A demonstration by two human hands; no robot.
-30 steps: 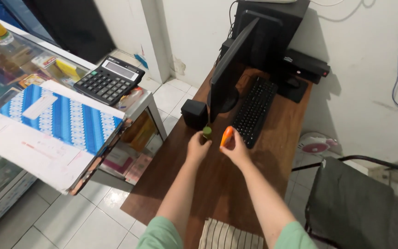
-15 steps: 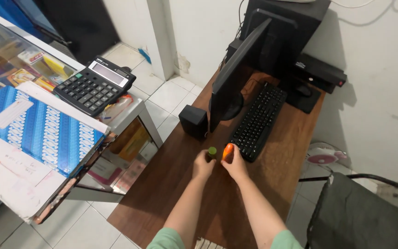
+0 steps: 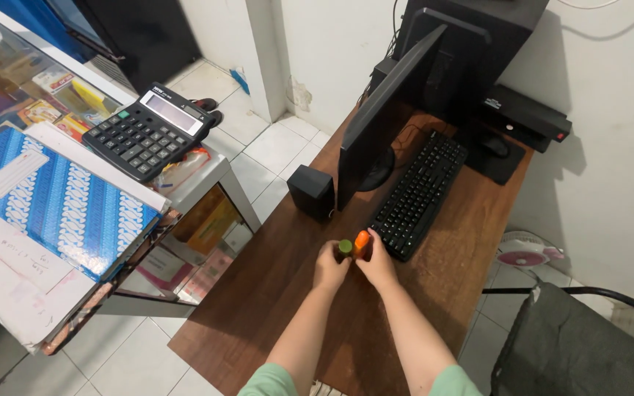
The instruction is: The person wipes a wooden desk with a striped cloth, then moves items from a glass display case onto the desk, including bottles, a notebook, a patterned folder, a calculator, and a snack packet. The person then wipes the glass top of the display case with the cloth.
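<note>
Green-capped small item (image 3: 345, 246) sits gripped in the left hand (image 3: 329, 265) over the brown desk (image 3: 273, 293), just touching the orange item (image 3: 362, 240) pinched in the right hand (image 3: 377, 264), both close to the black keyboard (image 3: 418, 193) and small black speaker (image 3: 311, 192)
</note>
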